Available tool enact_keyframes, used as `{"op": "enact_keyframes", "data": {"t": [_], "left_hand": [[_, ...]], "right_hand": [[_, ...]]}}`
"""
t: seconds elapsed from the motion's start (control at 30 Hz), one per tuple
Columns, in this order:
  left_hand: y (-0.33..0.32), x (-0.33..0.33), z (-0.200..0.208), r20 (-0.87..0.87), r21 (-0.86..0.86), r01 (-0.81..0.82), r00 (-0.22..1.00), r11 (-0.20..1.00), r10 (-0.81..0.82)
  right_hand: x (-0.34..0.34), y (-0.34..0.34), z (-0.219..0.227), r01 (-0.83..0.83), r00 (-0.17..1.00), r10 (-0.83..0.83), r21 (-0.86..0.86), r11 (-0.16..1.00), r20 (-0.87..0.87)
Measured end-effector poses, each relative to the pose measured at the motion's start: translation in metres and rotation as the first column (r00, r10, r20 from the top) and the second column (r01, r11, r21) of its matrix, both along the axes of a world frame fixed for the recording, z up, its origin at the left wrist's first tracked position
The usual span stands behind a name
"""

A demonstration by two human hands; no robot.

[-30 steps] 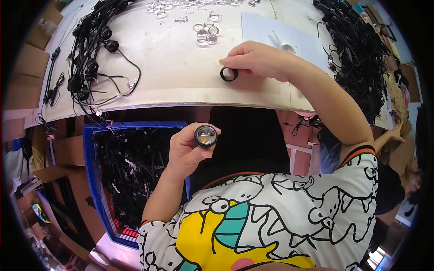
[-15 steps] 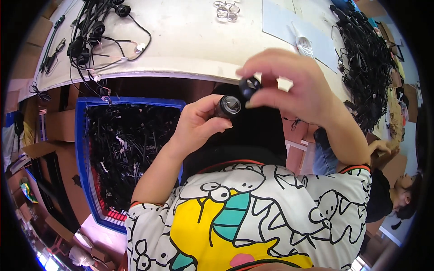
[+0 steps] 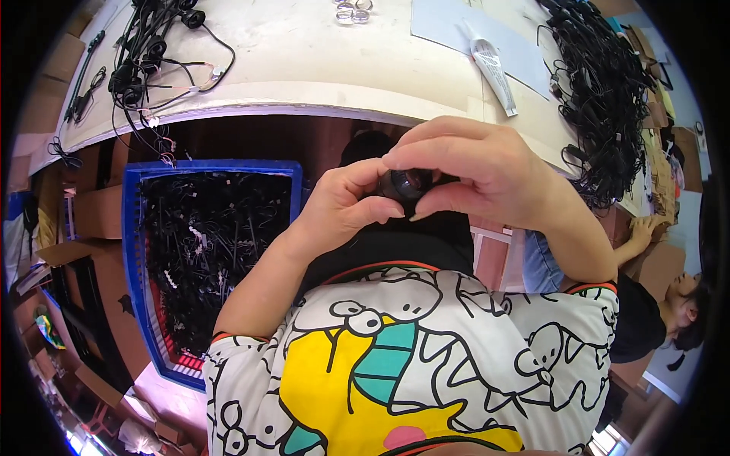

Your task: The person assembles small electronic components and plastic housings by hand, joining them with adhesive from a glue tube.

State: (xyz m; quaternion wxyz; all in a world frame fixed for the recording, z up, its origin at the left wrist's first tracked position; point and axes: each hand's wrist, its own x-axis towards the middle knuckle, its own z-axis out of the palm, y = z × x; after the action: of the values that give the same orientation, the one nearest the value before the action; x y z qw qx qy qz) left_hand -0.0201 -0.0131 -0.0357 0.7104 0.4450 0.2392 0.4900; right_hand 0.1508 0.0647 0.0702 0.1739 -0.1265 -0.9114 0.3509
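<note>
Both hands meet in front of my body, just off the table's near edge. My left hand (image 3: 338, 205) is closed round a short black cylindrical housing (image 3: 397, 184), gripped between thumb and fingers. Over its end arches my right hand (image 3: 490, 171), thumb and fingers closed on a small black round cap. The cap and housing appear to be touching. Fingers hide most of both parts, so I cannot tell how they fit together.
On the white table (image 3: 304, 76) lie clear round lenses (image 3: 353, 11), a pale sheet (image 3: 437, 23), a white tube (image 3: 493, 72) and black cables (image 3: 133, 80). More cables (image 3: 601, 99) are heaped at right. A blue crate (image 3: 133, 243) of black cables stands left. Another person (image 3: 646, 327) sits at right.
My right hand has brought the black cap left and down onto the housing's end. The clear face seen on the housing before is now covered. The view has shifted slightly.
</note>
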Motion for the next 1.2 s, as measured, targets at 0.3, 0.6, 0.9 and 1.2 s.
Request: {"op": "enact_keyframes", "data": {"t": [0.3,0.6,0.9,1.2], "left_hand": [[-0.008,0.018,0.022,-0.346,0.089,-0.086,0.932,0.992,0.111],[-0.006,0.028,0.029,-0.473,0.137,-0.076,0.871,0.988,0.132],[-0.002,0.037,0.028,-0.527,0.268,-0.161,0.801,0.950,0.284],[0.002,0.037,0.032,-0.529,0.238,-0.137,0.812,0.962,0.246]], "right_hand": [[0.020,-0.022,0.018,0.208,0.921,-0.274,0.243,0.947,0.277],[0.035,-0.024,0.006,0.172,0.959,-0.228,0.292,0.941,0.170],[0.034,-0.025,0.009,0.322,0.946,-0.325,0.210,0.923,-0.020],[0.037,-0.015,0.020,0.319,0.871,-0.299,0.013,0.948,0.390]]}}
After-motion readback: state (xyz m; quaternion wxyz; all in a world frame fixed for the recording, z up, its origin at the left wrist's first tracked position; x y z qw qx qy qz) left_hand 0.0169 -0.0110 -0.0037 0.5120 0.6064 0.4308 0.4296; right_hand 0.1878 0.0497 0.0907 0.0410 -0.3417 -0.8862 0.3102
